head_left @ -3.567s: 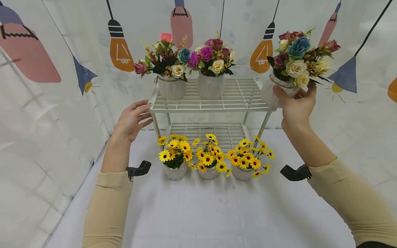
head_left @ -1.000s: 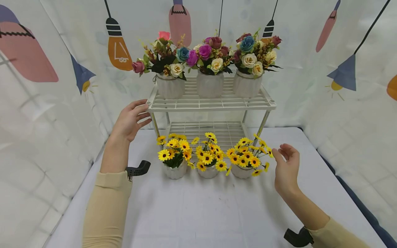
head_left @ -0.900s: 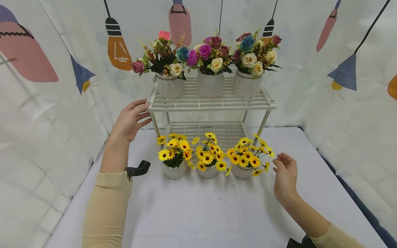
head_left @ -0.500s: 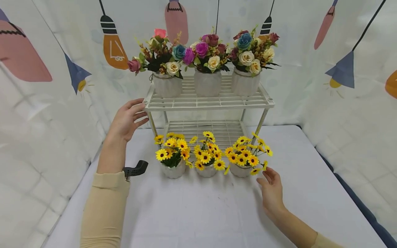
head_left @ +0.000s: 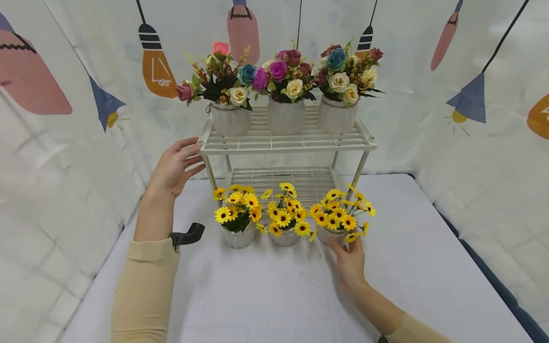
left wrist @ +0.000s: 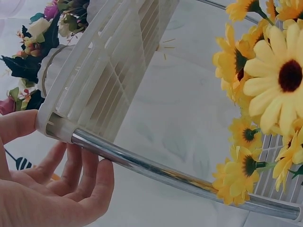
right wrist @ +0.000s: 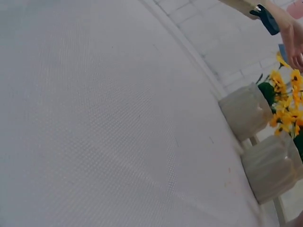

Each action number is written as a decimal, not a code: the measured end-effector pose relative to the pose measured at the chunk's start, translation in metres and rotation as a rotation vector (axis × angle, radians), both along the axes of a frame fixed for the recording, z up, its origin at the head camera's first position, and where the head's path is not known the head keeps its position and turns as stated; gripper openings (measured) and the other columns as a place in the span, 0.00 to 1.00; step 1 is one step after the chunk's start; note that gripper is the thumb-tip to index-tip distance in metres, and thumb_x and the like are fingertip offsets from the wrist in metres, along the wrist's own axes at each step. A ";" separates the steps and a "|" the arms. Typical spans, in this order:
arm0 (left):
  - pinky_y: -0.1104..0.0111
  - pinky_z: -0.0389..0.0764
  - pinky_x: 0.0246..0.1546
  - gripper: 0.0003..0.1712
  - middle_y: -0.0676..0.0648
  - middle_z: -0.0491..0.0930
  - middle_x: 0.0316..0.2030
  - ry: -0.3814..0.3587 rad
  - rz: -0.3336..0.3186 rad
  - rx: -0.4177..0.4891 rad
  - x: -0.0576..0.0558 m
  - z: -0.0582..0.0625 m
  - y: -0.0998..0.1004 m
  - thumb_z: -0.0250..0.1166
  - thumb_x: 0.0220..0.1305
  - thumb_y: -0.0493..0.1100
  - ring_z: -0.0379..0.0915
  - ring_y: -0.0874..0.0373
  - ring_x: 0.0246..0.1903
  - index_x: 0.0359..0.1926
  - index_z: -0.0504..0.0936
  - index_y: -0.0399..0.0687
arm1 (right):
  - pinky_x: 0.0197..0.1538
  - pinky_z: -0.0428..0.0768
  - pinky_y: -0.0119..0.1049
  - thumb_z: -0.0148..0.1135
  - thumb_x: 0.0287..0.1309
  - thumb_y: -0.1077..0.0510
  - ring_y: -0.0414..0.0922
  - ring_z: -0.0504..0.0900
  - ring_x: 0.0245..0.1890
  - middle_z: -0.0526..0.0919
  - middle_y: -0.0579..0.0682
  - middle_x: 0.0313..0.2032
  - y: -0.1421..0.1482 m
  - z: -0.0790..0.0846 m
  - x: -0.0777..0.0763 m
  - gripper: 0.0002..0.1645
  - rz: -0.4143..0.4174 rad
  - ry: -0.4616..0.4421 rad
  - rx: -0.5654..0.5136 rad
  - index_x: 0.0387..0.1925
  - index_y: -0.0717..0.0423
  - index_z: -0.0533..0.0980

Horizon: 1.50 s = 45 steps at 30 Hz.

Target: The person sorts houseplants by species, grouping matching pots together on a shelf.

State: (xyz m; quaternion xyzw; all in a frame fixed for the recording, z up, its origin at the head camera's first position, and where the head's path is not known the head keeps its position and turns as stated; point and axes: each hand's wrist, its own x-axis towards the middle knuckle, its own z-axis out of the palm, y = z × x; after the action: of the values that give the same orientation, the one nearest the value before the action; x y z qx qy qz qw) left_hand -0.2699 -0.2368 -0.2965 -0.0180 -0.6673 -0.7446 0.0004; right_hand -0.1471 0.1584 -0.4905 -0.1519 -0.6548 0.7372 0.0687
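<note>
In the head view my right hand [head_left: 351, 267] has its thumb and fingers on the front right of the right-hand pot of yellow daisies [head_left: 329, 233], gripping it near the rim. Loosely spread, my left hand [head_left: 169, 166] touches the front left corner of the white two-tier wire shelf [head_left: 287, 142]. The left wrist view has its fingertips [left wrist: 102, 172] against the chrome post [left wrist: 156, 170], just below that corner. Two more daisy pots, a middle one [head_left: 285, 237] and a left one [head_left: 238, 237], stand in the same row.
On the upper tier stand three pots of mixed roses: left [head_left: 231, 119], middle [head_left: 286, 116] and right [head_left: 337, 116]. The lower tier [head_left: 257, 176] lies behind the daisies. A white cloth covers the table [head_left: 274, 295], and a printed curtain [head_left: 403, 114] hangs behind.
Earlier my right hand held the right rose pot at the upper tier's right end; that pot now stands there. The hand came down and left to the right daisy pot. My left hand stayed.
</note>
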 end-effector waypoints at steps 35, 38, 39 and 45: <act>0.51 0.64 0.67 0.38 0.47 0.72 0.59 0.011 0.021 -0.044 -0.002 -0.002 0.001 0.63 0.75 0.55 0.71 0.53 0.55 0.76 0.61 0.45 | 0.74 0.59 0.38 0.80 0.52 0.66 0.45 0.59 0.74 0.62 0.54 0.73 -0.020 -0.014 -0.036 0.58 -0.224 0.080 0.039 0.76 0.58 0.53; 0.52 0.65 0.67 0.38 0.48 0.73 0.57 0.009 0.020 -0.038 -0.002 -0.003 0.000 0.63 0.75 0.55 0.71 0.53 0.54 0.76 0.61 0.45 | 0.72 0.64 0.40 0.79 0.53 0.67 0.47 0.60 0.74 0.61 0.56 0.73 -0.019 -0.012 -0.035 0.57 -0.224 0.075 0.027 0.76 0.59 0.53; 0.52 0.65 0.66 0.37 0.48 0.72 0.57 0.008 0.019 -0.036 -0.002 -0.003 0.000 0.63 0.75 0.54 0.71 0.53 0.54 0.76 0.61 0.45 | 0.71 0.65 0.41 0.78 0.54 0.67 0.49 0.60 0.73 0.61 0.58 0.73 -0.019 -0.012 -0.034 0.57 -0.224 0.068 0.018 0.76 0.60 0.52; 0.53 0.66 0.66 0.37 0.47 0.71 0.58 0.009 0.010 -0.041 -0.001 -0.002 0.000 0.62 0.75 0.54 0.71 0.54 0.54 0.76 0.61 0.45 | 0.73 0.62 0.43 0.77 0.57 0.62 0.51 0.57 0.75 0.57 0.60 0.76 -0.016 -0.007 -0.030 0.58 -0.222 0.033 0.030 0.77 0.63 0.48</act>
State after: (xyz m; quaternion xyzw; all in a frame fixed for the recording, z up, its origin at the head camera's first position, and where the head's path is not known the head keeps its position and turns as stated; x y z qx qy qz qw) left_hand -0.2710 -0.2366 -0.2987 -0.0178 -0.6825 -0.7306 0.0066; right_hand -0.1773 0.1426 -0.4971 -0.2103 -0.6437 0.7175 0.1630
